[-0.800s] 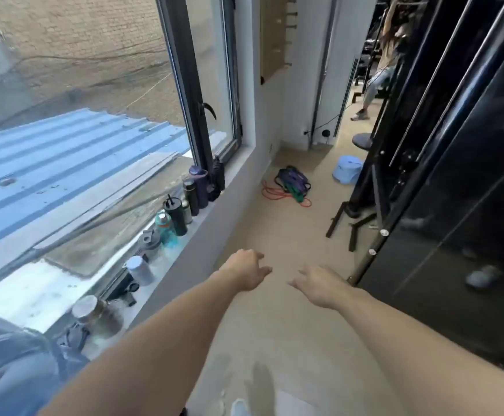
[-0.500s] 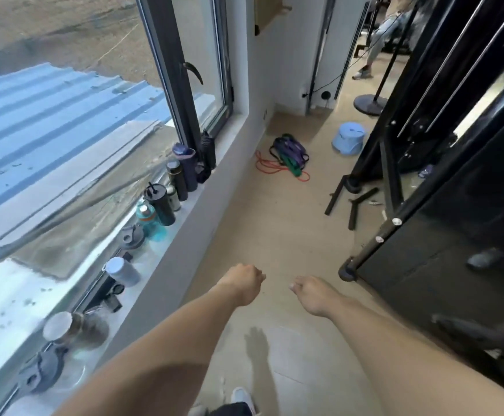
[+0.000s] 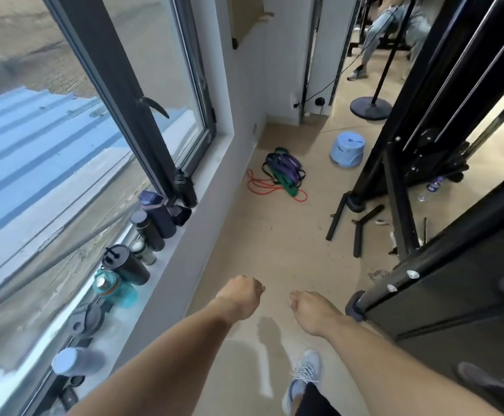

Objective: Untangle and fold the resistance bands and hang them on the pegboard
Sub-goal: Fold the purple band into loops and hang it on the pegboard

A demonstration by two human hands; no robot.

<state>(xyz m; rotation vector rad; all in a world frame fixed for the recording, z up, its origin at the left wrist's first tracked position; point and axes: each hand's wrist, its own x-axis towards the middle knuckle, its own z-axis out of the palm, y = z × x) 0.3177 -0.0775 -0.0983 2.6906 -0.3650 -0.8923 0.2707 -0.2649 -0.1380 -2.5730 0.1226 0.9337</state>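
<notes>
both hands empty, bands well ahead on floor

left hand [image 3: 240, 297] loosely curled, holding nothing. right hand [image 3: 307, 307] the same, fingers relaxed and bent, nothing in it. both stretched forward over bare floor [image 3: 259, 241].

resistance bands [image 3: 280, 172] lie in one tangled heap on the floor near the wall below the window, well apart from both hands, far ahead and slightly right of centre. purple, green and black flat loops piled together, thin red band [image 3: 262, 187] trailing out the near-left side.

handling, as a guess: light, soft, stretchy rubber, floppy with no shape of its own. loops likely snag on each other if yanked. best take one loose loop at the heap's edge, e.g. the red one, and draw it free. pegboard [image 3: 244, 16] only partly in view, top of frame.
</notes>
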